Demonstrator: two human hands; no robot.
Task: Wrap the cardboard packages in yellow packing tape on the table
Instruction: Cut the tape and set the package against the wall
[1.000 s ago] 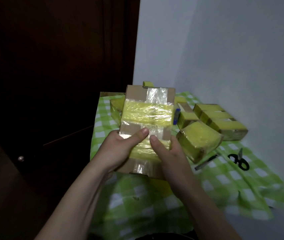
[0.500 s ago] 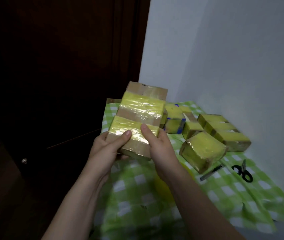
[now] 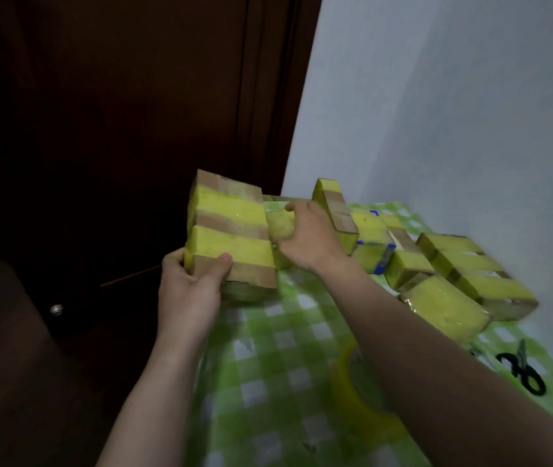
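A cardboard package with two bands of yellow tape is lifted over the table's far left corner. My left hand grips its near left corner, thumb on top. My right hand reaches just right of it, thumb and fingers curled round a small yellow-wrapped package. Behind that hand a taped package stands tilted on edge. The yellow tape roll lies on the cloth, partly hidden under my right forearm.
Several yellow-taped packages lie along the wall at the right, one large one nearer me. Black scissors rest at the right edge of the green checked tablecloth. A dark wooden door stands to the left.
My right hand has let go of the banded package and moved right onto the small wrapped one. The left hand alone now carries the banded package, shifted away and to the left.
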